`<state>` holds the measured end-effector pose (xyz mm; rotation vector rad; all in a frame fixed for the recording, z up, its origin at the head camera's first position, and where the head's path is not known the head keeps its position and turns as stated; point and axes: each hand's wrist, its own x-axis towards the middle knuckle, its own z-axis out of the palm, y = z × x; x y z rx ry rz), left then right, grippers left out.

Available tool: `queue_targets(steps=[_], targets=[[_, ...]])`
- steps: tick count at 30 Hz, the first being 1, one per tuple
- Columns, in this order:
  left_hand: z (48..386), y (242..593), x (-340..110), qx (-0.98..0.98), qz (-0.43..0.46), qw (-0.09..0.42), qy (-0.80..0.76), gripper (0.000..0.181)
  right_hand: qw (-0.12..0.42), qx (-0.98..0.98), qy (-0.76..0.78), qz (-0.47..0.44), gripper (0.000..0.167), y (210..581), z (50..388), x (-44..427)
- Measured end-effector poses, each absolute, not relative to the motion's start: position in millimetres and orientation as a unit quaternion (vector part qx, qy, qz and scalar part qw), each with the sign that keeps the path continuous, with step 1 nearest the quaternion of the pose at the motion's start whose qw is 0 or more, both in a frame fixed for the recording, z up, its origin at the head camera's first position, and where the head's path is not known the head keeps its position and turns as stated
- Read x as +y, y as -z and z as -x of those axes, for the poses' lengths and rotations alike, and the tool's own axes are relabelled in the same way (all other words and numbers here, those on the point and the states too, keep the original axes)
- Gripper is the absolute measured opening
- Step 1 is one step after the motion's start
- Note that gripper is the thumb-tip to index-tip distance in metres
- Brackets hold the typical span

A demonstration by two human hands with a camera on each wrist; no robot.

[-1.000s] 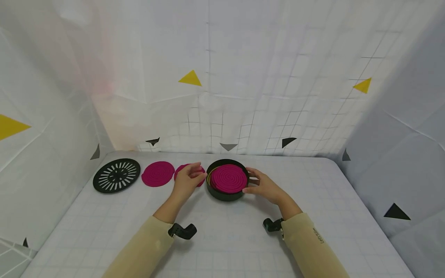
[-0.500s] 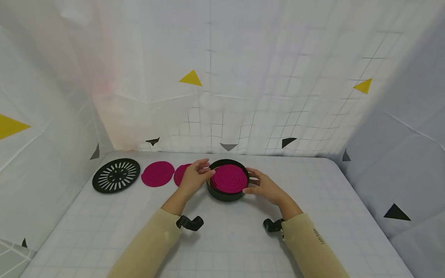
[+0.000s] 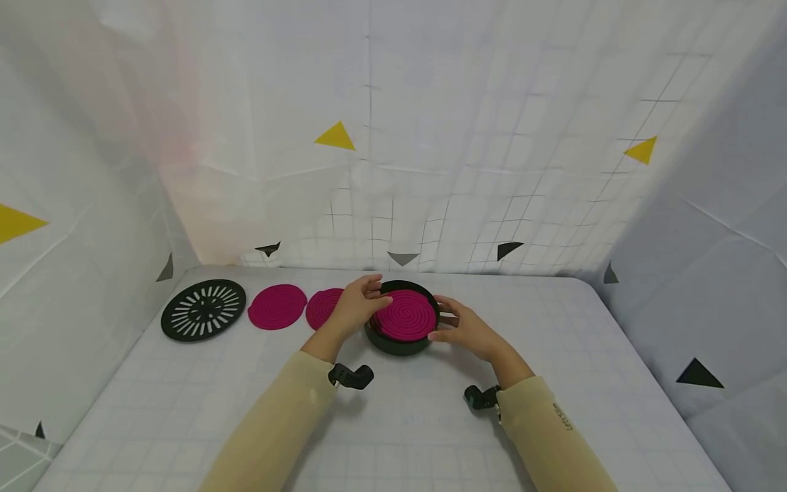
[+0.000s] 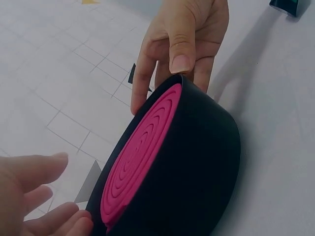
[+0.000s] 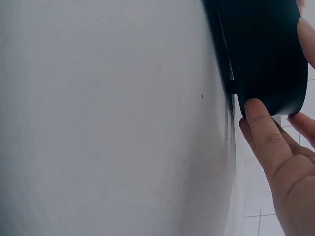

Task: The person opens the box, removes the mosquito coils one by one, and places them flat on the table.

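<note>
In the head view, a black round holder point(image 3: 398, 347) stands on the table with a pink spiral-grooved coaster point(image 3: 406, 316) on top inside it. My right hand point(image 3: 470, 331) grips the holder's right side, its thumb toward the near wall and the fingers toward the far side. The left hand point(image 3: 356, 306) hovers at the holder's left rim, thumb and fingers spread apart with nothing between them. From the left wrist, the coaster point(image 4: 140, 155) appears recessed below the rim. What lies under it is hidden.
Two more pink coasters lie left of the holder: one point(image 3: 277, 307) fully visible, another point(image 3: 321, 309) partly behind the left hand. Farther left lies a black slotted disc point(image 3: 203, 310). White sheeting with yellow and black triangles stands around the white table point(image 3: 553, 355).
My left hand has moved right, from over the nearer loose coaster to the holder's left rim. The right hand and the holder have stayed in place.
</note>
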<state>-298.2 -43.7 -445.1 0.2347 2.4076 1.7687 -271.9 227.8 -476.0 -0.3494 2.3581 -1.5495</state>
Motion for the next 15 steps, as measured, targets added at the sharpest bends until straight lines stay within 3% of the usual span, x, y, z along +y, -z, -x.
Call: queue_targets(steps=[15], targets=[[305.6,436.9,-35.2,0.866,-0.089,0.102,-0.482,0.061,0.149,0.823,0.534,0.12,0.092,475.7,271.8,227.1]])
